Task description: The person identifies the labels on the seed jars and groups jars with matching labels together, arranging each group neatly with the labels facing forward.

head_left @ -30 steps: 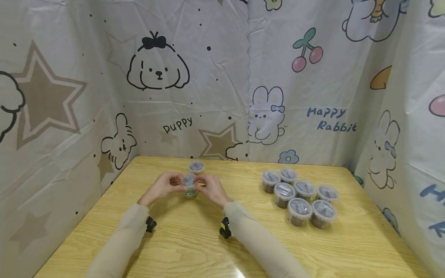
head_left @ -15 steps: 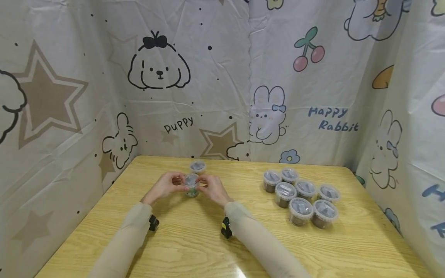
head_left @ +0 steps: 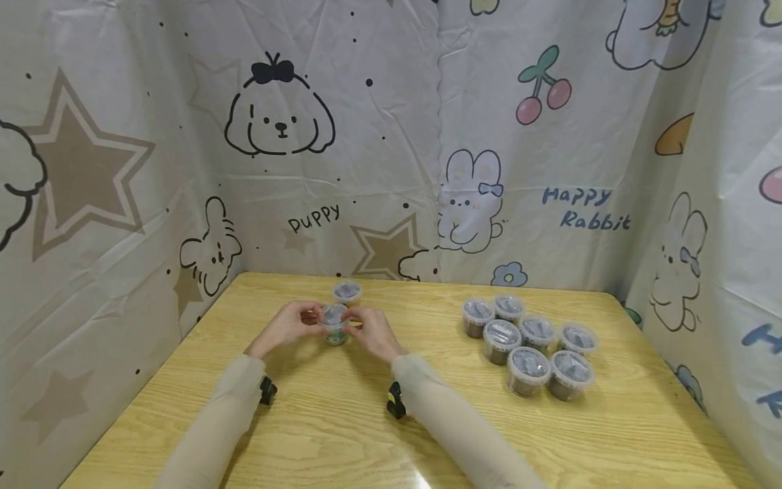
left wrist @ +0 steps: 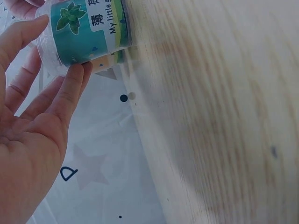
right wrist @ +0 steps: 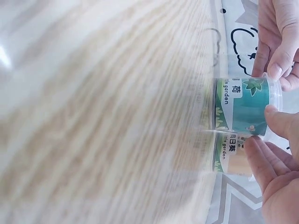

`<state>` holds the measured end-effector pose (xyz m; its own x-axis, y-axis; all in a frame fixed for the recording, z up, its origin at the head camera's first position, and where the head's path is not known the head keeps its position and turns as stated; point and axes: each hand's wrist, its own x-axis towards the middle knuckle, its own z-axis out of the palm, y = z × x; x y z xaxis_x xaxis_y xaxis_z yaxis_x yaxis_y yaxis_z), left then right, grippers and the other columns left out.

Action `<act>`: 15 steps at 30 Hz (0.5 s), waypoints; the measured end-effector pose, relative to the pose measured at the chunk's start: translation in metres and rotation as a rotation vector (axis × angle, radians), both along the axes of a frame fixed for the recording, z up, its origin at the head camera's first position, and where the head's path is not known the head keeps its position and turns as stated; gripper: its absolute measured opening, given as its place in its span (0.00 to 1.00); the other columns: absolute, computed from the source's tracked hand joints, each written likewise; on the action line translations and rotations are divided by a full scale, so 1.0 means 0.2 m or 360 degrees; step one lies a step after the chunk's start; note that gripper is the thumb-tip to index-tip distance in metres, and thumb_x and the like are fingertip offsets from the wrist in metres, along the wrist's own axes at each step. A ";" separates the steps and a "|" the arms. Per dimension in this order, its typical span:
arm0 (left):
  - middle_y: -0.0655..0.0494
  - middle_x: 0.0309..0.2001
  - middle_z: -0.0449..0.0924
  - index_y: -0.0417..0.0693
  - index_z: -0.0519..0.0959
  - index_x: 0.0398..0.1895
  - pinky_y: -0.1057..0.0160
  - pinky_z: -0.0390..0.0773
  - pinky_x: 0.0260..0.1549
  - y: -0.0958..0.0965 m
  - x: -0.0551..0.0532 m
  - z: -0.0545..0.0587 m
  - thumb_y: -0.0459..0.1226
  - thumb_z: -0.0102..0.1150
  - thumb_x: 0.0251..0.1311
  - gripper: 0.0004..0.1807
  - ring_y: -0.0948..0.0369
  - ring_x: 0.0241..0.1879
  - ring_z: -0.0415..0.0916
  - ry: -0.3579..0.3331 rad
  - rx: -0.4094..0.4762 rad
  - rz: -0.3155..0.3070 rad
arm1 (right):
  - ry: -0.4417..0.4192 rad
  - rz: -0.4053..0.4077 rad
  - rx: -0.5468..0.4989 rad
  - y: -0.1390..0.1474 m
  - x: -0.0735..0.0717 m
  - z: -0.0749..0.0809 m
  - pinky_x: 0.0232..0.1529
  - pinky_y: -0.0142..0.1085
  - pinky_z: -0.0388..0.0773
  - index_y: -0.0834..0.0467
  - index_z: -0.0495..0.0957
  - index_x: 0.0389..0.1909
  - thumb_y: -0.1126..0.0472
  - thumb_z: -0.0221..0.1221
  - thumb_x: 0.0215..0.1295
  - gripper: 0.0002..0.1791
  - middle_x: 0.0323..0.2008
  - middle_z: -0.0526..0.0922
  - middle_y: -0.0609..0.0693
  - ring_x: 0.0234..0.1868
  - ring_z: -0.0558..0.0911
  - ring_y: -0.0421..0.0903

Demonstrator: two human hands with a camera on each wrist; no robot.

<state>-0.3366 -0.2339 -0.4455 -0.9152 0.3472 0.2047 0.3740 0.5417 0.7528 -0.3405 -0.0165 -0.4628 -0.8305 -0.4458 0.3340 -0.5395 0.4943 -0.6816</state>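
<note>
A small clear plastic tub (head_left: pixel 335 333) with a transparent lid stands on the table at the back, left of centre. Its green label (left wrist: pixel 72 28) carries a leaf picture and the words "My little g...". From one side my left hand (head_left: pixel 292 323) pinches the tub near the lid, thumb in front and fingers behind. My right hand (head_left: pixel 374 334) grips it the same way from the opposite side; in the right wrist view its thumb lies at the lid's edge. Close behind is a second lidded tub (head_left: pixel 347 292), whose label (right wrist: pixel 236 156) is orange and green.
Several dark-filled lidded tubs (head_left: pixel 528 370) stand in a cluster on the right side of the wooden table (head_left: pixel 330 421). A white cartoon-printed cloth (head_left: pixel 379 136) hangs behind the table and along both sides. Each wrist wears a small black camera (head_left: pixel 396 401).
</note>
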 end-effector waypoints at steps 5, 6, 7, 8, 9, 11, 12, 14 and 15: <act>0.38 0.60 0.76 0.44 0.78 0.30 0.49 0.79 0.55 0.00 -0.01 -0.01 0.35 0.72 0.54 0.10 0.47 0.54 0.79 0.0007 -0.0004 -0.0006 | -0.0004 -0.0038 0.0007 0.00 0.00 0.00 0.47 0.31 0.83 0.60 0.82 0.47 0.67 0.65 0.62 0.12 0.52 0.84 0.55 0.54 0.83 0.50; 0.39 0.60 0.77 0.45 0.78 0.30 0.50 0.79 0.55 0.00 -0.01 -0.01 0.35 0.72 0.53 0.10 0.48 0.54 0.79 0.0004 0.0001 -0.0001 | -0.0004 -0.0046 0.0011 0.00 0.00 0.00 0.47 0.31 0.83 0.60 0.82 0.47 0.67 0.65 0.62 0.12 0.52 0.84 0.55 0.54 0.83 0.50; 0.39 0.60 0.76 0.45 0.78 0.30 0.50 0.79 0.55 0.00 -0.01 -0.01 0.35 0.72 0.53 0.10 0.48 0.54 0.79 0.0013 -0.0005 -0.0004 | -0.0001 -0.0051 0.0017 0.00 0.00 0.00 0.46 0.32 0.84 0.60 0.82 0.47 0.66 0.65 0.62 0.12 0.52 0.84 0.55 0.54 0.84 0.51; 0.39 0.60 0.76 0.44 0.78 0.30 0.49 0.80 0.54 0.00 -0.01 -0.01 0.35 0.72 0.54 0.10 0.48 0.54 0.79 0.0015 -0.0004 -0.0005 | 0.0011 -0.0058 0.0027 0.00 0.00 0.00 0.46 0.32 0.84 0.60 0.82 0.47 0.66 0.65 0.62 0.12 0.52 0.84 0.55 0.54 0.84 0.51; 0.38 0.60 0.76 0.44 0.77 0.30 0.49 0.80 0.54 0.00 -0.01 -0.01 0.35 0.72 0.54 0.10 0.47 0.54 0.79 0.0013 -0.0003 -0.0006 | 0.0017 -0.0063 0.0034 0.00 0.00 0.00 0.46 0.32 0.84 0.60 0.82 0.48 0.66 0.65 0.62 0.13 0.52 0.84 0.55 0.53 0.84 0.51; 0.37 0.61 0.75 0.42 0.77 0.31 0.49 0.80 0.54 0.00 -0.01 -0.01 0.35 0.72 0.54 0.10 0.45 0.54 0.79 0.0001 0.0007 -0.0013 | 0.0027 -0.0071 0.0045 0.00 0.01 0.00 0.46 0.33 0.84 0.59 0.81 0.50 0.65 0.65 0.63 0.14 0.53 0.84 0.55 0.53 0.84 0.51; 0.36 0.62 0.74 0.42 0.77 0.31 0.48 0.80 0.54 0.00 -0.01 -0.01 0.35 0.72 0.54 0.11 0.45 0.55 0.78 -0.0012 0.0015 -0.0016 | 0.0029 -0.0070 0.0040 0.00 0.01 0.00 0.46 0.34 0.84 0.60 0.81 0.51 0.65 0.65 0.63 0.16 0.54 0.84 0.56 0.54 0.84 0.52; 0.37 0.63 0.73 0.42 0.78 0.33 0.46 0.78 0.56 -0.01 -0.01 -0.01 0.37 0.72 0.54 0.12 0.43 0.58 0.76 -0.0030 0.0011 -0.0001 | 0.0017 -0.0074 0.0018 0.01 0.02 0.01 0.47 0.35 0.84 0.59 0.80 0.54 0.64 0.65 0.63 0.18 0.56 0.83 0.55 0.55 0.83 0.52; 0.37 0.64 0.72 0.42 0.79 0.34 0.45 0.77 0.56 -0.01 -0.01 -0.01 0.38 0.72 0.54 0.12 0.43 0.59 0.75 -0.0036 0.0009 0.0012 | 0.0004 -0.0074 -0.0001 0.01 0.02 0.01 0.48 0.36 0.84 0.59 0.79 0.55 0.64 0.65 0.63 0.19 0.56 0.82 0.55 0.55 0.82 0.52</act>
<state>-0.3391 -0.2360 -0.4475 -0.9221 0.3393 0.1861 0.3530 0.5402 0.7639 -0.3359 -0.0142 -0.4613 -0.8494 -0.4067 0.3363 -0.5177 0.5185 -0.6805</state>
